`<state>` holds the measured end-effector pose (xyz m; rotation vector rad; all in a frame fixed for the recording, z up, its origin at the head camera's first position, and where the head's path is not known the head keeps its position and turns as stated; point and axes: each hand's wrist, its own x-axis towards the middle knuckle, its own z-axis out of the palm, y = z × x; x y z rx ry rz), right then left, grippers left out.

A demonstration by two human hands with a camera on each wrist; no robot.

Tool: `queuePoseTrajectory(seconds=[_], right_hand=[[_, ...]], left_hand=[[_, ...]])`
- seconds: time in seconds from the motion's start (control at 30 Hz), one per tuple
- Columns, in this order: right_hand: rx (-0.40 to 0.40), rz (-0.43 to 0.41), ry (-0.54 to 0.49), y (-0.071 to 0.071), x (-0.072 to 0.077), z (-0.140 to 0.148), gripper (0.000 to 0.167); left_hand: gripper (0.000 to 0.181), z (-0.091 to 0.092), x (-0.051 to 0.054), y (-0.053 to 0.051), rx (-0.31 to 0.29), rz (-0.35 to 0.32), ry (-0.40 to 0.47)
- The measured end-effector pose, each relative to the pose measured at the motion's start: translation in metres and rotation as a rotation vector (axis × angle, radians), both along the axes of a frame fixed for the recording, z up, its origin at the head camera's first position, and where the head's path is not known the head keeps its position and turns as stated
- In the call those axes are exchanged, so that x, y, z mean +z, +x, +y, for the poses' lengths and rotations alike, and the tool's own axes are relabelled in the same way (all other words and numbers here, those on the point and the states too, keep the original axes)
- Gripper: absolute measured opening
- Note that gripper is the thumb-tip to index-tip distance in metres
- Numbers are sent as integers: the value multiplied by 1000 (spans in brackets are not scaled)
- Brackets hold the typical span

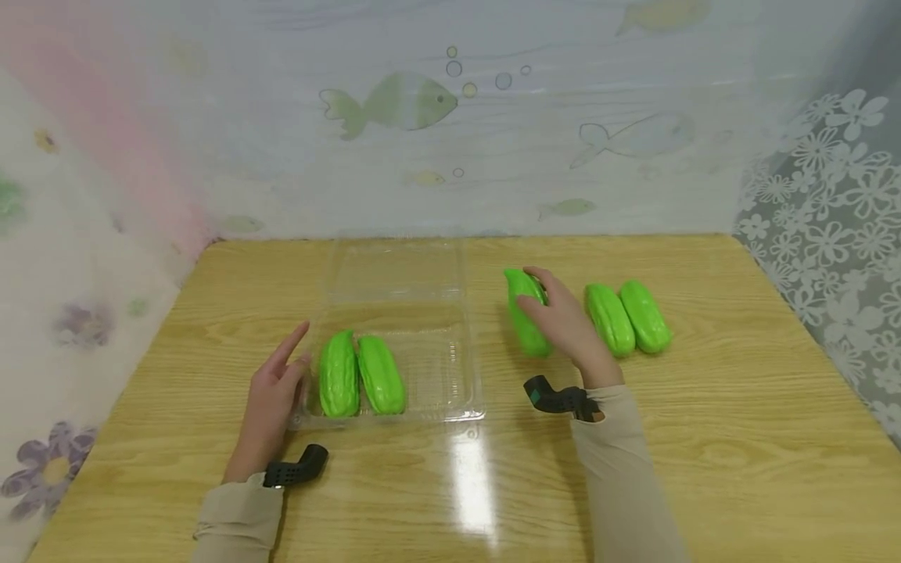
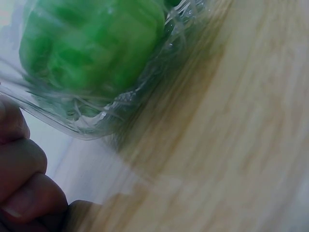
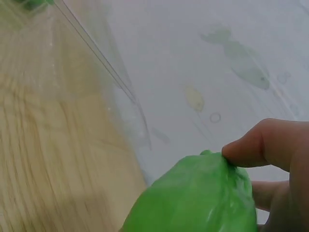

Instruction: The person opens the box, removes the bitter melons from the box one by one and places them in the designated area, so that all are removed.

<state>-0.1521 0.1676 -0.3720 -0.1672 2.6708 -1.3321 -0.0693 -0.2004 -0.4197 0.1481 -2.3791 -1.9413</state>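
Observation:
In the head view my right hand [image 1: 563, 313] grips a bright green, ridged toy gourd [image 1: 528, 317] by its sides, thumb on the left, right of a clear plastic box. The right wrist view shows the gourd's tapered end [image 3: 203, 188] below a fingertip. My left hand [image 1: 271, 391] is at the left side of the clear box [image 1: 436, 375], index finger extended and thumb by the wall. Inside the box's left part lie two similar gourds, one at the left [image 1: 339, 375] and one beside it [image 1: 382, 375]. Curled fingers [image 2: 29, 179] show near the box's edge in the left wrist view.
Two more green gourds, a nearer one [image 1: 609, 320] and an outer one [image 1: 644, 317], lie side by side right of my right hand. The box's clear lid [image 1: 397, 266] is folded back toward the fish-patterned wall [image 1: 493, 172]. All stand on a wooden table [image 1: 394, 500].

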Motion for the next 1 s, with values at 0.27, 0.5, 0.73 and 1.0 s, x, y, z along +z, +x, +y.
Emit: queuePoseTrajectory(seconds=[0.27,0.5,0.73,1.0], right_hand=[[-49,-30,-10,-1,-2,17,58],[-102,-29,103,-5,-5,27,60],[-147,10,159,-7,-8,29,60],[-233,79,259,-8,-12,31,59]], left_hand=[[43,-4,-15,-5,0,-8,-35],[42,-3,-14,-7,-8,-8,-37],[42,-3,-14,-9,2,-24,-31],[43,-4,-9,-4,23,-44,-9]])
